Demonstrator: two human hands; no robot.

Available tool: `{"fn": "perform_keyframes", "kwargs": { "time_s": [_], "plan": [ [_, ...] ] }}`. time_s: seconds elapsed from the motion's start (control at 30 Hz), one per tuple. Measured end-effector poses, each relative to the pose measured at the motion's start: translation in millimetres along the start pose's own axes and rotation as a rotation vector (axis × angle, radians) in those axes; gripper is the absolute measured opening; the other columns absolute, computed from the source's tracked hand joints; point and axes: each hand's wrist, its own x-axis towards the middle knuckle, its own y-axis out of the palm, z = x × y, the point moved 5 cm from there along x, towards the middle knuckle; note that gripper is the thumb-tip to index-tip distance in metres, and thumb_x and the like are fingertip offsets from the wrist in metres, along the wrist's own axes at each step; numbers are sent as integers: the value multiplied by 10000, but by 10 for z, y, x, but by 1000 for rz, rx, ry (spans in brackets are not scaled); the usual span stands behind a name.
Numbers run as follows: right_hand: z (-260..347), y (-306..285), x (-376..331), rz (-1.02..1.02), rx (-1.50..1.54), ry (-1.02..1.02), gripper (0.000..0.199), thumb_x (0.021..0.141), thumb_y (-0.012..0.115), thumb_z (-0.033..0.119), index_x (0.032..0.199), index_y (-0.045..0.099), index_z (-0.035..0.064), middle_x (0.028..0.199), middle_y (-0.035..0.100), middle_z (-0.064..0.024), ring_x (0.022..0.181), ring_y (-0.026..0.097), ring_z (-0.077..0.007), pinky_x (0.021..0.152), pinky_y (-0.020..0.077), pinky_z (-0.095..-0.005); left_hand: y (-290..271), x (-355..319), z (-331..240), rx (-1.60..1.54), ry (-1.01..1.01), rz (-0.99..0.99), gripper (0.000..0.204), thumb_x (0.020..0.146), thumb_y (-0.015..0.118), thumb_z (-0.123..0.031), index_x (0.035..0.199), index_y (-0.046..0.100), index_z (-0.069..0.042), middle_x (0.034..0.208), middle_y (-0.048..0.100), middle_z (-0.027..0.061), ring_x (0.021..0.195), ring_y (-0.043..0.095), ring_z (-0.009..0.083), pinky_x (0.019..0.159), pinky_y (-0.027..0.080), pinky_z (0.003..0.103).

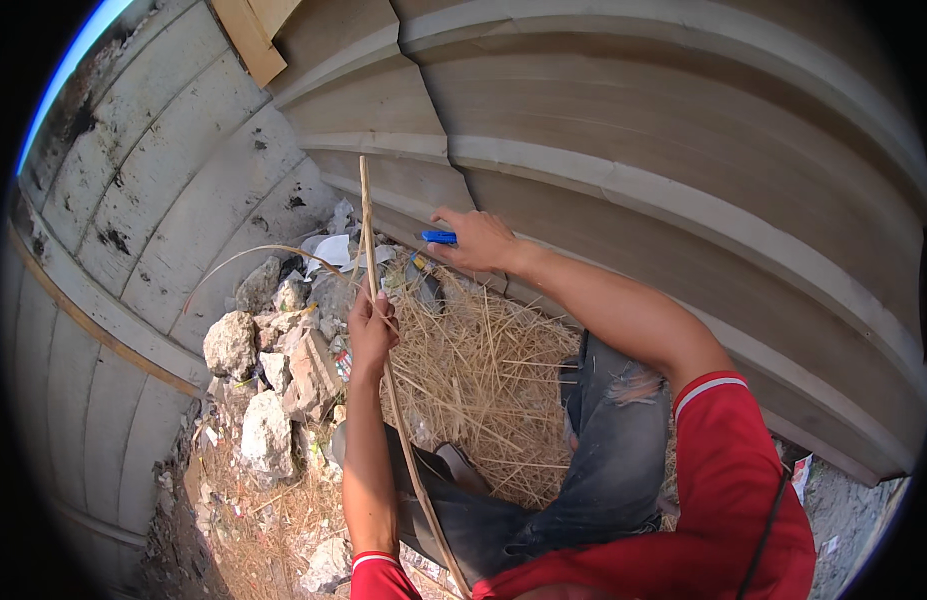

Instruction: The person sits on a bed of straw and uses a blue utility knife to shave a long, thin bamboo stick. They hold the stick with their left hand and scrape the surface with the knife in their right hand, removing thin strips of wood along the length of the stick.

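Fingers of the left hand point(371, 330) close around a thin cane strip point(381, 330), holding it upright over the straw pile point(478, 375), while the right hand point(475, 240) pinches a blue-handled knife point(438, 237) near the stone steps point(623, 190).

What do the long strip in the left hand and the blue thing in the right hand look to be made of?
Long strip: likely split cane or bamboo; pale tan, matte, thin, bowing gently along its length. Blue tool: looks like plastic, going by its saturated uniform colour and smooth surface; mostly hidden by the right hand, so any blade cannot be told. The left hand grips the strip.
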Motion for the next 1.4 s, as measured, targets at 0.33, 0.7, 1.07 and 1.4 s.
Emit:
{"fn": "perform_keyframes", "kwargs": {
  "time_s": [0.33,0.7,1.07,1.4],
  "plan": [
    [140,141,-71,34,-15,-287,275,912,681,411,1002,710,153,780,703,-136,746,672,-402,668,509,-510,616,-823,332,-12,-64,137,543,1062,507,-194,1572,330,-137,664,434,-52,443,352,36,396,283,213],
    [180,174,-267,212,-140,-424,231,851,752,324,832,730,95,741,676,-147,723,655,-391,642,512,-477,721,-1366,832,-332,-189,216,552,1062,476,-161,1582,290,-162,660,370,-23,428,321,56,383,251,206],
    [-160,-1247,-266,-220,658,117,489,917,694,445,639,660,44,594,586,-24,587,539,-115,568,423,-327,866,-1692,1218,-358,-255,354,563,1044,491,-160,1571,295,-157,645,371,-11,411,338,78,364,256,219],
    [-133,-602,-896,455,-149,-58,418,835,749,423,740,711,18,691,668,-180,688,636,-388,636,492,-493,702,-1552,1531,-302,-355,221,388,1051,483,-163,1434,451,-113,648,414,-7,427,356,78,370,271,225]
  ]
}}
